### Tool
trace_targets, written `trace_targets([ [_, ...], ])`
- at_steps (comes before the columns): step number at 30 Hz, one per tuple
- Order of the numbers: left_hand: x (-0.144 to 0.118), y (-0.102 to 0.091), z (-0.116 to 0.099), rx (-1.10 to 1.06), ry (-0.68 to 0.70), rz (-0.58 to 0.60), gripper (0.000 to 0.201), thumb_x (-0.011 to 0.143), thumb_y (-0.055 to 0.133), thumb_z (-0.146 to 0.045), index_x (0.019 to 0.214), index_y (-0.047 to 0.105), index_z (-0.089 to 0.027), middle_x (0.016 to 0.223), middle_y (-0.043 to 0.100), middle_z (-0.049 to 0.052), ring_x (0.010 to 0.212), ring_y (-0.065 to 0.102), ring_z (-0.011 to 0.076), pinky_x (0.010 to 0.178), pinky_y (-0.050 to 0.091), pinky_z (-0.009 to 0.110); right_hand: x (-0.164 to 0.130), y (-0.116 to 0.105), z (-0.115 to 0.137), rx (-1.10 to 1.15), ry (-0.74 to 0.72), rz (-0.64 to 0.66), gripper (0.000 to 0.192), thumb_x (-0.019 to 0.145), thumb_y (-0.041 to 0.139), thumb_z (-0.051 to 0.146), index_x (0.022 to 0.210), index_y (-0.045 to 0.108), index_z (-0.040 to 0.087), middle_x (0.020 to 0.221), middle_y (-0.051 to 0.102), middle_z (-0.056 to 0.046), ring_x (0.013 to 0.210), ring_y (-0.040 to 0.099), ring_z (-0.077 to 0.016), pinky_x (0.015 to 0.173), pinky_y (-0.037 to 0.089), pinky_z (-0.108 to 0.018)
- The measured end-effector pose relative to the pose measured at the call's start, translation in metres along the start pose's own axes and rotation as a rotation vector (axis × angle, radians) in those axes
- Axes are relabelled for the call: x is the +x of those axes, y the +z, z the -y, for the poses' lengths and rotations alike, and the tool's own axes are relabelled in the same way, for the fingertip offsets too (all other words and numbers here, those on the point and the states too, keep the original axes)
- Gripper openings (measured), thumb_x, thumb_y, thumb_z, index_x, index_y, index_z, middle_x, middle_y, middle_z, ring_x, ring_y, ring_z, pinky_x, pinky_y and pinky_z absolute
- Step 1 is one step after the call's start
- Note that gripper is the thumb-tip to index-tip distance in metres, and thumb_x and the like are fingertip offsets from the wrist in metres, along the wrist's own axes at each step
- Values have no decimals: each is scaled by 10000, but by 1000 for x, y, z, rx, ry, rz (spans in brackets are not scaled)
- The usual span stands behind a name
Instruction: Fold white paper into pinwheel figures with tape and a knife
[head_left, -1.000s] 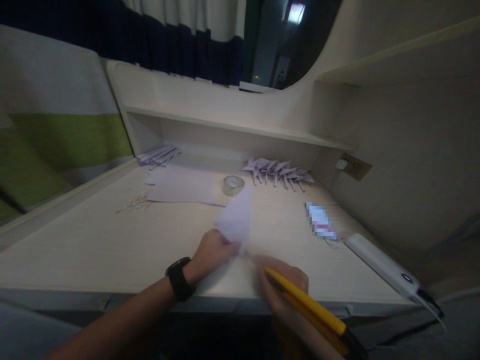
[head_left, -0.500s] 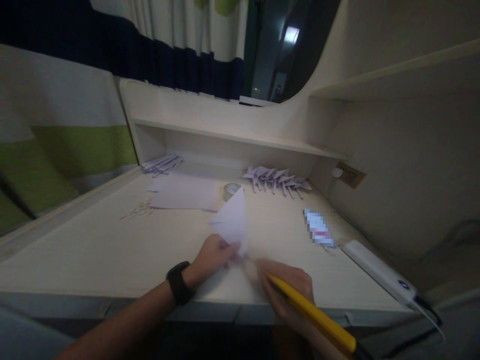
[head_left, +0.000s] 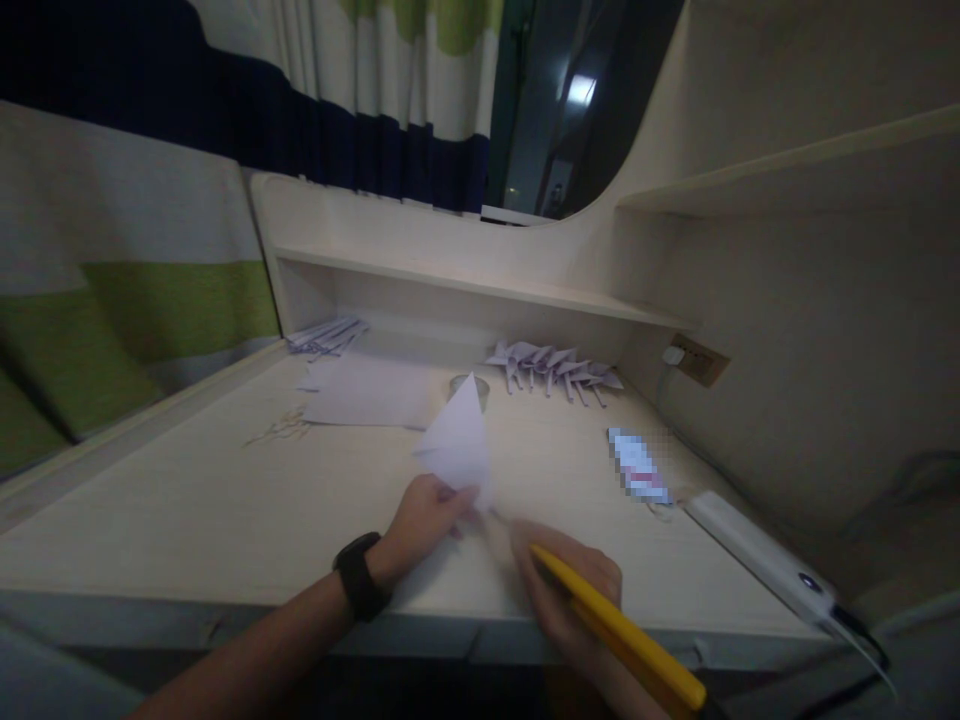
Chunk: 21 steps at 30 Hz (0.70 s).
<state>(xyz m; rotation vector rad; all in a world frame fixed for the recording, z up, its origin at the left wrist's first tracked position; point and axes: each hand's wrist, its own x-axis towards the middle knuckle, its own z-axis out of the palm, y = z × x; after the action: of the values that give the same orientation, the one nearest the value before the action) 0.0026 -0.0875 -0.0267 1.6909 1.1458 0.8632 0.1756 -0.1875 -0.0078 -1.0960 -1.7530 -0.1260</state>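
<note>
At lower centre of the frame the left hand point(head_left: 424, 515) pinches the bottom corner of a pale folded paper triangle point(head_left: 459, 445) that stands tilted up off the desk point(head_left: 187, 500), near its front edge. Just right of it the right hand point(head_left: 570, 590) is clenched round a yellow tool point(head_left: 622, 635), its tip blurred beside the paper. This looks like mid-fold creasing; next, the flap needs pressing flat along 1 edge.
</note>
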Motion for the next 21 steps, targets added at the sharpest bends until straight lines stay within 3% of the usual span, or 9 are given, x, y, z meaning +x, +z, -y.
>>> trace_targets([
  [6,2,0,0,-19,-61,0,415,808,543,-418,643,703,-73,615,700,115,446,598,147,463,461,239,-1,-13,-10,101,346,30,163,777,657,335,883,715,225,840,739,-41,743,704,-201,638,587,-262],
  [11,5,-1,6,32,-14,45,413,801,541,-433,622,685,-90,541,665,89,443,586,148,474,442,241,5,-25,-21,271,443,-50,187,789,635,381,841,715,220,855,733,-48,814,688,-220,716,560,-293],
  [15,11,-9,21,136,70,84,487,838,475,-488,590,656,-108,590,668,99,559,624,182,543,452,260,11,-34,-25,511,520,-141,314,844,548,406,670,683,184,817,731,-77,845,684,-253,814,522,-369],
  [21,17,-32,20,61,161,120,462,895,370,-492,828,635,-119,795,675,91,689,600,179,612,451,268,41,-52,-37,848,597,-21,236,796,603,340,646,634,161,798,718,-95,812,689,-275,796,537,-433],
])
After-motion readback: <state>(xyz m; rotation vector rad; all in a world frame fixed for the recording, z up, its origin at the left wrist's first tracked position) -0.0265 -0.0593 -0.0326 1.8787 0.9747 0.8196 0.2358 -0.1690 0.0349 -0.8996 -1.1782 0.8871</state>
